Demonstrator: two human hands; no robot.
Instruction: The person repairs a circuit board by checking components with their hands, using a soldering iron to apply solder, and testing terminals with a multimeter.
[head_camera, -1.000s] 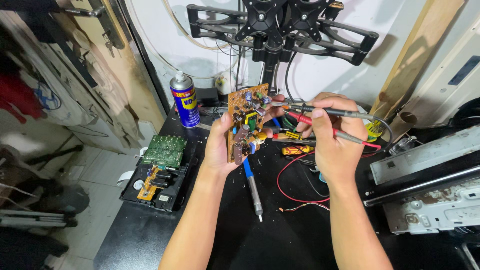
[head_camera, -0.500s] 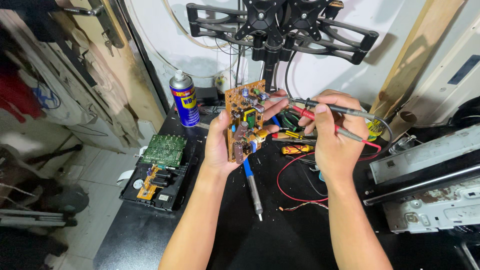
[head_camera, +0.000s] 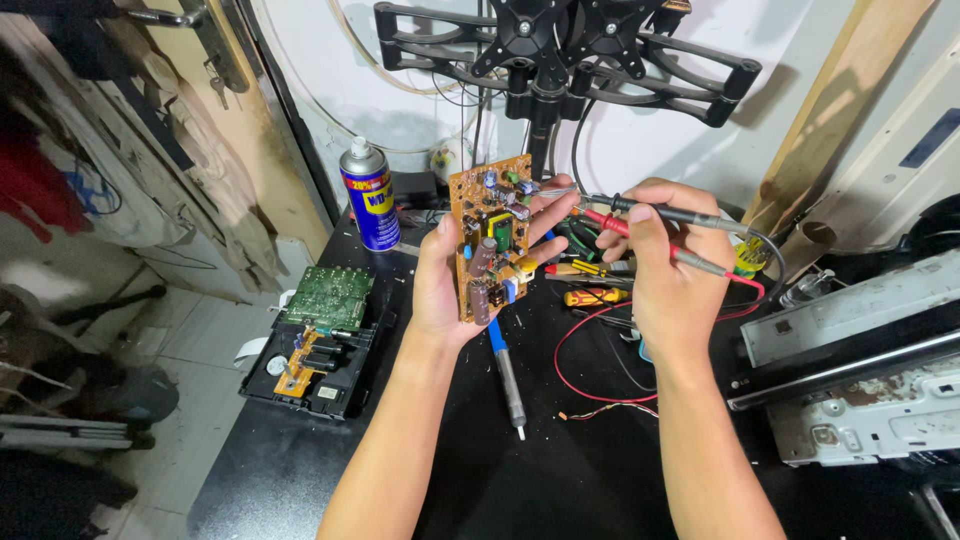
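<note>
Orange-brown board, that's what catches the eye: a circuit board (head_camera: 495, 235) crowded with capacitors and coils, held upright in the left hand (head_camera: 450, 285). The thumb is pressed on the board's left edge and the fingers wrap round behind, their tips showing on the right edge, so that hand is clamped firmly on it, component side facing the person.

Just to the right of it, the right hand (head_camera: 665, 270) has its fingers closed round two meter probes at once. A black probe (head_camera: 670, 215) lies across the top of the knuckles, and a red probe (head_camera: 650, 243) runs under it; both metal tips point left toward the board's upper right corner. Whether the tips actually touch the board I cannot tell from here. A red lead (head_camera: 575, 345) loops down from under that hand onto the black worktop (head_camera: 560, 480).

Below the left hand, between the two forearms, lies a soldering iron (head_camera: 505, 370) with a blue grip, tip pointing down the bench. Between the hands, further back, there are yellow-handled tools (head_camera: 590, 297) lying flat. Well off to the left of the left hand sits a green circuit board (head_camera: 330, 298) on a black tray, and behind it a blue and yellow spray can (head_camera: 370, 195) stands upright. Above both hands hangs a black monitor arm (head_camera: 560, 50). Right of the right hand, grey metal chassis (head_camera: 860, 370) parts are stacked.
</note>
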